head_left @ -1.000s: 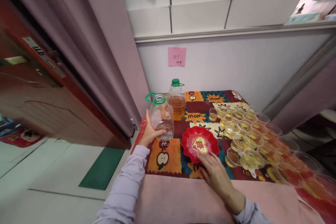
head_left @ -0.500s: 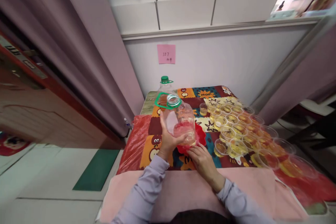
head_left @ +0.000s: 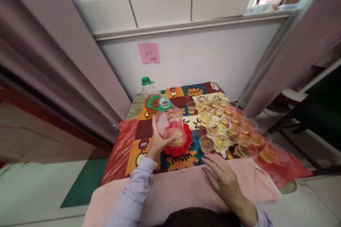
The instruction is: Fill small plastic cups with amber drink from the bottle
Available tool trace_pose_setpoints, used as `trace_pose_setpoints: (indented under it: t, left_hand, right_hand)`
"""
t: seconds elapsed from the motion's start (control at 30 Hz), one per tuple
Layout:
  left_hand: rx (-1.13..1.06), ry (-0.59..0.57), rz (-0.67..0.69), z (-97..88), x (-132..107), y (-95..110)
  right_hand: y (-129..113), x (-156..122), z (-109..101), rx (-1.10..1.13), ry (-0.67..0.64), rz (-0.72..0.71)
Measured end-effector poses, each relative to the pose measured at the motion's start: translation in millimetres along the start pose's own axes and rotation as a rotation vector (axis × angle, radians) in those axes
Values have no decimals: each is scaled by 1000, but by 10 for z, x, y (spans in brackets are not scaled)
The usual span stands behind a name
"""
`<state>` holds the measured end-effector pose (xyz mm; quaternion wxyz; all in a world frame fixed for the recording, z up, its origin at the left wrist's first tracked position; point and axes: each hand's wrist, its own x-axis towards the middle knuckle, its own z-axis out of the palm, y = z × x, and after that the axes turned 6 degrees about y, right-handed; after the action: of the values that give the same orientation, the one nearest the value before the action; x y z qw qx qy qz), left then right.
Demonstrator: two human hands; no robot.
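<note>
My left hand [head_left: 159,141] is wrapped round the lower body of a clear, uncapped plastic jug [head_left: 170,124] with a green ring handle. The jug stands over the red scalloped plate [head_left: 185,142] on the patterned tablecloth. My right hand [head_left: 223,179] lies flat with fingers apart on the pink cloth [head_left: 186,188] at the table's near edge, holding nothing. It is just short of the nearest clear cup [head_left: 206,143].
A second jug with a green cap [head_left: 147,91] holding amber liquid stands behind. Several clear cups [head_left: 234,131] with yellowish liquid fill the table's right half. A pink note [head_left: 149,53] hangs on the wall. Curtain and door lie left, red plastic sheet [head_left: 118,156] hangs off the table's left.
My left hand carried the clear jug from the table's left side onto the red plate. My right hand left the plate and pulled back onto the pink cloth. The view swung right.
</note>
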<state>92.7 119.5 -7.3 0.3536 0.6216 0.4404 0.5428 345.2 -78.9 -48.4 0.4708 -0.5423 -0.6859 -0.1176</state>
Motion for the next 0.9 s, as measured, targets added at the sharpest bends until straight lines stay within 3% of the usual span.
trace_pose_setpoints:
  t: [0.07, 0.17, 0.2, 0.23, 0.3, 0.37, 0.4, 0.5, 0.57, 0.73, 0.9]
  left_hand:
    - [52, 76, 45, -50, -142, 11]
    - [190, 376, 299, -1, -530, 78]
    - [236, 380, 366, 65, -681, 115]
    - [282, 310, 409, 157, -825, 153]
    - [327, 72, 471, 394, -1055, 218]
    - [315, -125, 396, 658, -1168, 243]
    - [287, -162, 317, 783, -1180, 237]
    - [149, -209, 12, 1095, -1099, 175]
    - [81, -208, -121, 1253, -1018, 122]
    - [63, -195, -208, 1524, -912, 60]
    - [35, -179, -225, 1580, -910, 140]
  right_hand:
    - [171, 13, -236, -60, 61, 62]
    - [481, 51, -477, -203, 107, 186]
    - [581, 73, -512, -253, 96, 220]
    - [672, 101, -522, -297, 70, 245]
    - [822, 174, -479, -363, -17, 256]
    - [924, 261, -383, -405, -110, 234]
    - [959, 303, -330, -420, -153, 218]
    - [1024, 396, -202, -447, -250, 185]
    - [1049, 419, -153, -450, -289, 177]
    - [1064, 396, -103, -434, -293, 175]
    - [1011, 370, -122, -366, -242, 203]
